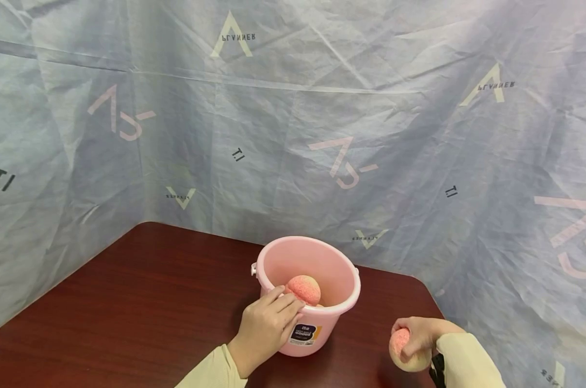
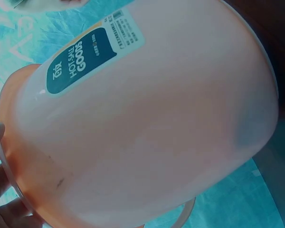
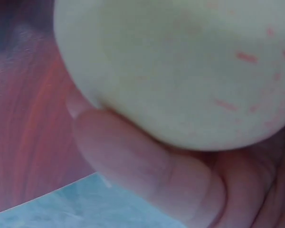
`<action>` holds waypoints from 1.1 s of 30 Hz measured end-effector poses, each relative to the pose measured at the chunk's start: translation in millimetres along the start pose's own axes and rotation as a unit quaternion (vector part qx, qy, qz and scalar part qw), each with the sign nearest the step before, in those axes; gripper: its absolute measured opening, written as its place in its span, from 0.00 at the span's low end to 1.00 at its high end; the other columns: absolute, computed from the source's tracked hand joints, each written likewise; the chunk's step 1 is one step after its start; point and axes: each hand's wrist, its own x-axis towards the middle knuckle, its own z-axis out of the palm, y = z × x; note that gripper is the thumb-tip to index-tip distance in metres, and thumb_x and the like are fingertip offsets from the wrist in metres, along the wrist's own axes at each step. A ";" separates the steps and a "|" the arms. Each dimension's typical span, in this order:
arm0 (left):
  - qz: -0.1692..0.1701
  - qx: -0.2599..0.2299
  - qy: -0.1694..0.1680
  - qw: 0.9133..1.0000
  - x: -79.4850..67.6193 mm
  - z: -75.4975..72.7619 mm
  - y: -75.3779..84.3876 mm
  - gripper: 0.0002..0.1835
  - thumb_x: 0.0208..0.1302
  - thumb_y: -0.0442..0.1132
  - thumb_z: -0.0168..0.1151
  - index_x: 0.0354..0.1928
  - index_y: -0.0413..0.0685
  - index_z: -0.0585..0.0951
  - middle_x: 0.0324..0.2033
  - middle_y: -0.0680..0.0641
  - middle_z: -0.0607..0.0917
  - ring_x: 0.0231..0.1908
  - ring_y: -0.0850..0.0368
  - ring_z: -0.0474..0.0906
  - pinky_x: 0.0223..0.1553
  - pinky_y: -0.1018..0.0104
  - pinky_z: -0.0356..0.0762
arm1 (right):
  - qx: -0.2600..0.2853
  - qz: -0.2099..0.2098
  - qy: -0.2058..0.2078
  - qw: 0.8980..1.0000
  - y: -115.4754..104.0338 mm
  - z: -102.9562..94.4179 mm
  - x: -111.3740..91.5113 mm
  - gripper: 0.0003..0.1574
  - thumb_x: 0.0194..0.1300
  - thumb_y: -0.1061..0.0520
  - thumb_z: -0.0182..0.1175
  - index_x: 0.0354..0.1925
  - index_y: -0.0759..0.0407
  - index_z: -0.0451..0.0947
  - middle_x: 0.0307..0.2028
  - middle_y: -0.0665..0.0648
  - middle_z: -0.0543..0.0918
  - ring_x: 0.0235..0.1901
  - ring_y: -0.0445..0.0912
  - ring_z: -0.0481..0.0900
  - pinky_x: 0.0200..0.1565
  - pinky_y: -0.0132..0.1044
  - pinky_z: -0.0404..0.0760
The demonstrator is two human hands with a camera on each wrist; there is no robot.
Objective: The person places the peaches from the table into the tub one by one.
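Note:
A pale pink bucket (image 1: 329, 323) stands upright on the table, and a pink and cream peach (image 1: 304, 289) shows inside it, with a sliver of something pale beneath. My left hand (image 1: 266, 326) grips the near rim, its fingers hooked over the edge. In the left wrist view the bucket's wall (image 2: 156, 118) fills most of the picture, with fingers (image 2: 14, 209) at the rim. To the right of the bucket, my right hand (image 1: 425, 331) holds another peach (image 1: 414, 363) near the table's right edge. The right wrist view shows this peach (image 3: 175, 71) close up against the thumb (image 3: 123, 147).
The dark red-brown table (image 1: 142, 302) has rounded far corners. A grey-blue printed cloth (image 1: 283, 124) hangs behind it and along both sides. A dark label (image 1: 303, 334) is stuck on the bucket's front. Small handle lugs (image 1: 254, 269) stick out at the rim.

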 end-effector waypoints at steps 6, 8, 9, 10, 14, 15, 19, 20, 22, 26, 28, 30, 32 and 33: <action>-0.001 0.002 -0.002 1.000 1.4 -0.4 0.8 0.19 0.75 0.45 0.46 0.34 0.51 0.86 0.32 0.53 0.86 0.39 0.53 0.82 0.46 0.63 0.80 | -0.004 -0.004 0.002 1.000 -20.1 -2.4 -5.0 0.26 0.36 0.67 0.61 0.40 0.56 0.73 0.32 0.55 0.75 0.28 0.46 0.74 0.28 0.37 0.77; 0.003 -0.001 -0.002 1.000 1.9 -0.2 -0.1 0.18 0.74 0.44 0.47 0.34 0.50 0.86 0.32 0.53 0.86 0.39 0.52 0.82 0.46 0.62 0.80 | -0.012 -0.015 0.000 1.000 -24.7 -2.9 -6.1 0.26 0.36 0.67 0.61 0.40 0.56 0.73 0.33 0.56 0.75 0.29 0.47 0.74 0.27 0.38 0.77; 0.007 -0.001 -0.001 1.000 2.1 0.1 -0.8 0.19 0.75 0.44 0.46 0.34 0.50 0.86 0.33 0.52 0.86 0.39 0.52 0.82 0.45 0.62 0.80 | -0.023 -0.024 0.000 0.999 -26.2 -3.3 -6.6 0.26 0.36 0.67 0.62 0.40 0.56 0.73 0.33 0.55 0.75 0.30 0.47 0.74 0.26 0.38 0.78; 0.010 -0.002 -0.002 1.000 2.2 0.4 -1.5 0.19 0.75 0.45 0.46 0.35 0.50 0.86 0.33 0.52 0.85 0.38 0.52 0.82 0.45 0.61 0.80 | -0.033 -0.037 0.000 0.999 -27.5 -3.3 -7.1 0.26 0.37 0.67 0.62 0.40 0.56 0.74 0.33 0.55 0.75 0.30 0.47 0.74 0.26 0.39 0.78; 0.024 -0.006 -0.002 1.000 0.9 1.1 -3.5 0.19 0.75 0.45 0.45 0.35 0.49 0.85 0.34 0.51 0.85 0.39 0.51 0.81 0.45 0.60 0.80 | -0.070 -0.062 0.008 0.996 -29.5 -1.7 -7.5 0.26 0.37 0.65 0.63 0.40 0.54 0.74 0.34 0.54 0.74 0.30 0.48 0.74 0.22 0.42 0.78; 0.026 -0.006 -0.004 1.000 -0.3 1.2 -3.6 0.19 0.75 0.45 0.44 0.35 0.50 0.85 0.34 0.51 0.84 0.40 0.51 0.81 0.45 0.60 0.80 | -0.074 -0.069 0.009 0.995 -29.2 -0.9 -7.1 0.26 0.37 0.65 0.63 0.40 0.54 0.74 0.34 0.54 0.74 0.30 0.48 0.74 0.22 0.44 0.79; 0.024 -0.006 -0.011 1.000 -5.1 1.6 -4.8 0.17 0.74 0.43 0.44 0.37 0.51 0.84 0.37 0.48 0.85 0.43 0.46 0.82 0.45 0.56 0.82 | -0.072 -0.084 0.010 0.994 -27.7 1.4 -5.9 0.26 0.37 0.66 0.64 0.40 0.54 0.74 0.33 0.54 0.74 0.29 0.48 0.74 0.19 0.41 0.76; 0.026 -0.005 -0.012 1.000 -6.2 2.0 -5.9 0.17 0.74 0.43 0.44 0.37 0.52 0.84 0.38 0.47 0.85 0.43 0.46 0.82 0.44 0.55 0.82 | -0.072 -0.082 0.011 0.994 -27.7 1.6 -5.4 0.26 0.37 0.66 0.64 0.40 0.54 0.73 0.33 0.54 0.74 0.30 0.48 0.74 0.19 0.41 0.76; 0.033 -0.004 -0.013 0.999 -6.6 2.2 -8.6 0.17 0.74 0.43 0.44 0.39 0.53 0.84 0.39 0.47 0.86 0.43 0.45 0.82 0.43 0.54 0.82 | -0.080 -0.087 0.013 0.993 -27.9 1.0 -4.7 0.26 0.37 0.65 0.64 0.40 0.54 0.73 0.33 0.54 0.74 0.30 0.48 0.74 0.18 0.38 0.75; 0.056 -0.004 -0.017 0.998 -5.2 1.9 -14.3 0.18 0.75 0.41 0.43 0.40 0.54 0.85 0.40 0.47 0.87 0.41 0.45 0.83 0.44 0.58 0.82 | -0.092 -0.091 0.023 0.991 -31.0 -0.4 -3.9 0.27 0.37 0.62 0.66 0.41 0.54 0.74 0.33 0.54 0.75 0.30 0.48 0.75 0.17 0.38 0.75; 0.061 -0.007 -0.023 0.998 -5.0 0.9 -16.1 0.19 0.76 0.40 0.42 0.40 0.55 0.86 0.40 0.47 0.87 0.40 0.45 0.83 0.44 0.57 0.82 | -0.095 -0.095 0.031 0.990 -32.8 -0.8 -3.6 0.28 0.36 0.61 0.66 0.42 0.54 0.74 0.34 0.54 0.75 0.31 0.49 0.75 0.17 0.39 0.76; 0.063 -0.007 -0.028 0.998 -4.9 -0.2 -17.5 0.20 0.76 0.40 0.41 0.40 0.55 0.86 0.39 0.48 0.86 0.40 0.46 0.82 0.44 0.55 0.82 | -0.098 -0.093 0.040 0.990 -34.6 -1.5 -3.4 0.29 0.36 0.61 0.66 0.43 0.53 0.74 0.35 0.55 0.76 0.31 0.49 0.75 0.17 0.42 0.76; 0.059 -0.009 -0.032 0.998 -5.1 -1.3 -18.5 0.20 0.76 0.40 0.41 0.40 0.56 0.85 0.39 0.49 0.86 0.40 0.47 0.82 0.44 0.54 0.82 | -0.105 -0.096 0.050 0.989 -35.9 -2.3 -3.4 0.29 0.37 0.60 0.66 0.43 0.53 0.74 0.35 0.55 0.76 0.31 0.49 0.75 0.17 0.43 0.76; 0.056 -0.008 -0.034 0.998 -5.3 -1.7 -18.8 0.20 0.76 0.40 0.41 0.40 0.56 0.85 0.39 0.49 0.86 0.40 0.47 0.82 0.44 0.53 0.82 | -0.109 -0.096 0.055 0.988 -36.3 -2.8 -3.1 0.29 0.37 0.60 0.66 0.43 0.53 0.74 0.34 0.54 0.76 0.31 0.49 0.75 0.16 0.43 0.76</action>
